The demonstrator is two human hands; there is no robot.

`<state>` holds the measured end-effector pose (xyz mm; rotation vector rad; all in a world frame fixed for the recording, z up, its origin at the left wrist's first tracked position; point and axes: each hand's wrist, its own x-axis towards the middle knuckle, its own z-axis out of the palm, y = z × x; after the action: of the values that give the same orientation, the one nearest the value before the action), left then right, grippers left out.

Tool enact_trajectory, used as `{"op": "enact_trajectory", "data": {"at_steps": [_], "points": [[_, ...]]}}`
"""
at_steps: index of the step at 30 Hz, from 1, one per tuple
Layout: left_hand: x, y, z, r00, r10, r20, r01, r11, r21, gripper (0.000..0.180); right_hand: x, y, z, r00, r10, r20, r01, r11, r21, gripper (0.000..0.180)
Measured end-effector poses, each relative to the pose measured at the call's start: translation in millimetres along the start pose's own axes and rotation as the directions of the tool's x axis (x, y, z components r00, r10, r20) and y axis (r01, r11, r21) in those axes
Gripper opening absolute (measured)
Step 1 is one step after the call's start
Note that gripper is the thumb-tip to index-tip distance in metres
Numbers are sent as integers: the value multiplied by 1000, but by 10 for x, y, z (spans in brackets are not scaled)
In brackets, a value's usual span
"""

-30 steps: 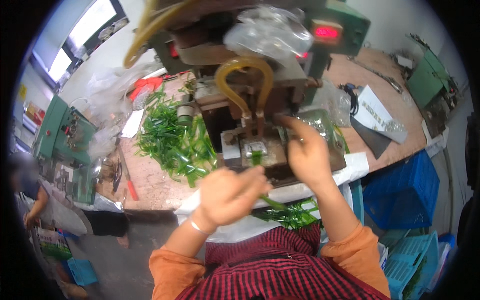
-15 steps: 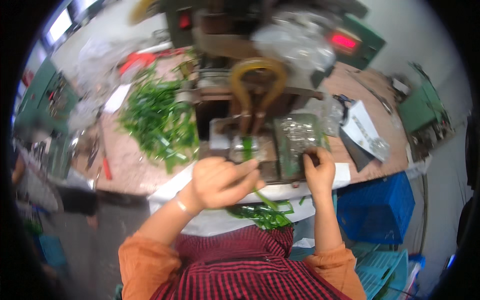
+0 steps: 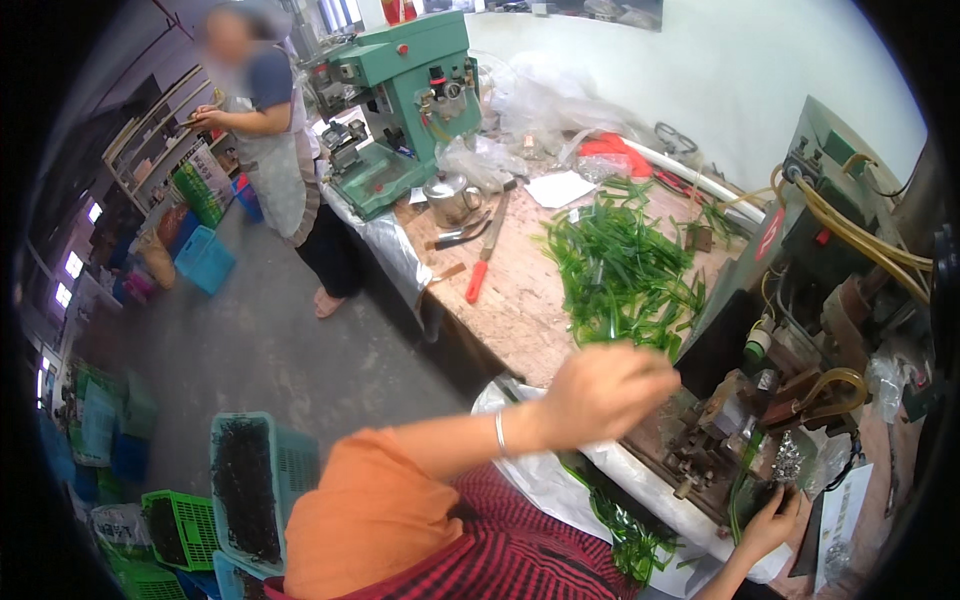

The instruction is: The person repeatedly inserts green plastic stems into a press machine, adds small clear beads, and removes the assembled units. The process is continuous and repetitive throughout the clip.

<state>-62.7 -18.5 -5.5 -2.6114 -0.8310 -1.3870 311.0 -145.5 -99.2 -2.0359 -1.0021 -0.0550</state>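
Workshop bench (image 3: 520, 300) is running along a white wall, its wooden top carrying a big pile of green leaves (image 3: 620, 275), a red-handled tool (image 3: 487, 250), a metal kettle (image 3: 450, 198) and clear plastic bags (image 3: 480, 160). Green machine (image 3: 405, 95) is sitting at the far end of the bench; another person (image 3: 275, 150) in an apron is standing beside it on the grey floor. Left hand (image 3: 610, 390) is hovering over the near edge of the leaves — fingers curled loosely in, close to a fist; cannot tell whether it is holding anything. A thin bangle (image 3: 499, 433) is sitting on that wrist, orange sleeve (image 3: 370, 510) behind it. Right hand (image 3: 768, 525) is resting low at the front of a dark press machine (image 3: 790, 400), fingertips touching the metal block by a few leaf strips (image 3: 745, 480) — fingers partly bent, grip not clear. Yellow hoses (image 3: 870, 235) are looping off the press. More leaves (image 3: 630, 530) are lying on white sheeting at the bench's near edge. Green crate (image 3: 255, 480) of dark stuff is sitting on the floor at lower left, with blue crates (image 3: 205, 258) further off.
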Motion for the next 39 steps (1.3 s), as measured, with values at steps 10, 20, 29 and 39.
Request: {"op": "enact_trajectory", "data": {"at_steps": [10, 20, 29, 39], "points": [[-269, -1335, 644, 942, -205, 265, 148, 964, 220, 8, 124, 37, 142, 999, -40, -5, 40, 966, 256, 24], [-462, -1469, 741, 935, -114, 337, 88, 992, 91, 14, -184, -742, -426, 986, -93, 142, 10, 868, 497, 15], [30, -970, 556, 908, -204, 367, 180, 979, 97, 13, 157, -1473, 128, 980, -184, 80, 96, 778, 621, 14], [359, -1614, 1482, 419, -767, 486, 885, 226, -407, 15, 505, -791, 5, 777, 284, 562, -551, -126, 825, 26]]}}
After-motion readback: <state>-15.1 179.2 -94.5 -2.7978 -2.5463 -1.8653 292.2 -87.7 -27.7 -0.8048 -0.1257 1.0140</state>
